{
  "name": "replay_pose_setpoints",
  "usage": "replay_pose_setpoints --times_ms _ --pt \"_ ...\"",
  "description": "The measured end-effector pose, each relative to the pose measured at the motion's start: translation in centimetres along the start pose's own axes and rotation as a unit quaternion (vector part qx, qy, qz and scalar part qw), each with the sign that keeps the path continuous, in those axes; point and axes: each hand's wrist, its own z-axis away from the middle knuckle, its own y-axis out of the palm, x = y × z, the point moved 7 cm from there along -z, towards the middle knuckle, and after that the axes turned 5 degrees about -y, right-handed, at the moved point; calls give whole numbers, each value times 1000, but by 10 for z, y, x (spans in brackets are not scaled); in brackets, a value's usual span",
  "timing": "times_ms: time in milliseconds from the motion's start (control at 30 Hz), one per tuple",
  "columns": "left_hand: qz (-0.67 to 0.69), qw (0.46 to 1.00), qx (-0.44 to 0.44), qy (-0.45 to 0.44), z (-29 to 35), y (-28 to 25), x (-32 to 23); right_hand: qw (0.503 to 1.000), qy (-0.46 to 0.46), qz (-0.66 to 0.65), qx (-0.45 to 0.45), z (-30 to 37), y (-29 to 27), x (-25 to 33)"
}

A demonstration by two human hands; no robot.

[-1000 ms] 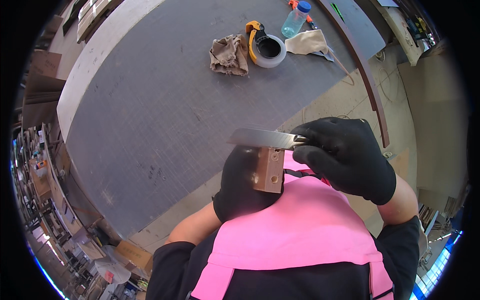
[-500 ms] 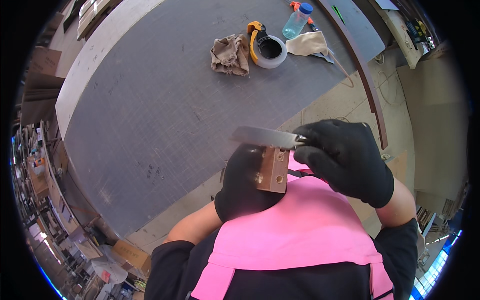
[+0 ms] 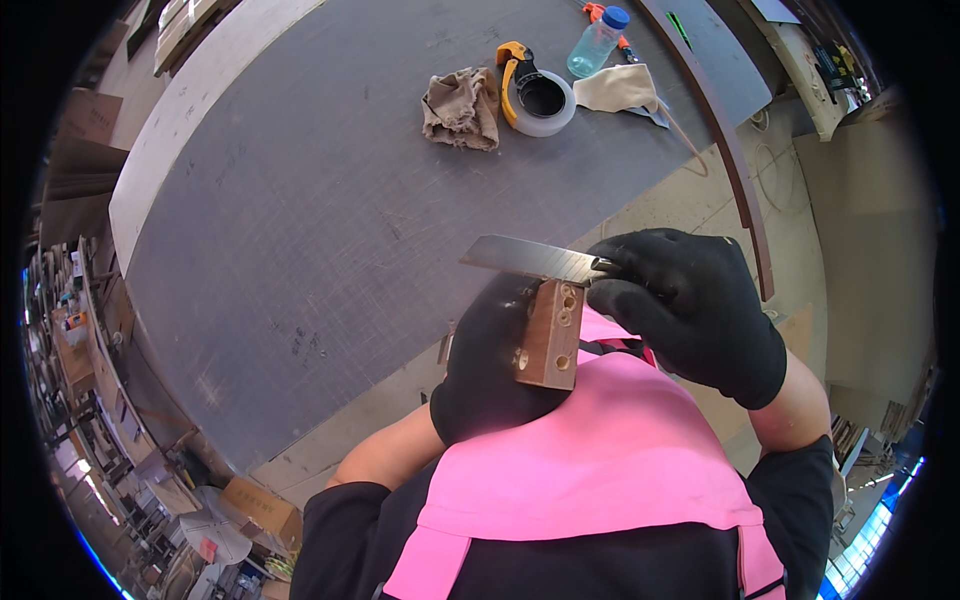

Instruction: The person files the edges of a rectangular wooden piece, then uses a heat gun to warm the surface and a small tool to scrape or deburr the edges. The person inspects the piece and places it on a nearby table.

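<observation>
My left hand (image 3: pixel 482 355), in a black glove, is closed round a reddish-brown wooden block (image 3: pixel 549 342) held in front of my chest. Several round drilled holes show in the block's end and side; its far part is hidden in the palm. A utility knife (image 3: pixel 525 258) with a wide, scored snap-off blade is in my right hand (image 3: pixel 692 310), also black-gloved, with the fingers wrapped round its hidden handle. The blade points left and lies across the block's upper edge, touching or just above it; I cannot tell which.
A large grey table (image 3: pixel 300 240) lies ahead. Near its far right stand a crumpled brown cloth (image 3: pixel 461 108), a yellow tape dispenser (image 3: pixel 513 60) with a clear roll, a blue-capped bottle (image 3: pixel 596 45) and a beige cloth (image 3: pixel 616 88). A long brown strip (image 3: pixel 728 150) runs along the right.
The blade has risen a little away from me and shows sharper. In my left hand the block has tilted slightly. Things on the table have stayed in place.
</observation>
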Motion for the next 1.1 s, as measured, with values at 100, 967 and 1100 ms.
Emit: replay_pose_setpoints --times_ms 100,967,1100 --pt "-4 1000 2 12 1 1 2 1000 -6 -1 -5 2 0 0" --pt "5 999 23 -34 1 2 17 999 29 -35 -18 14 0 3" --pt "-75 997 14 -11 0 1 10 1000 -6 -1 0 7 0 3"
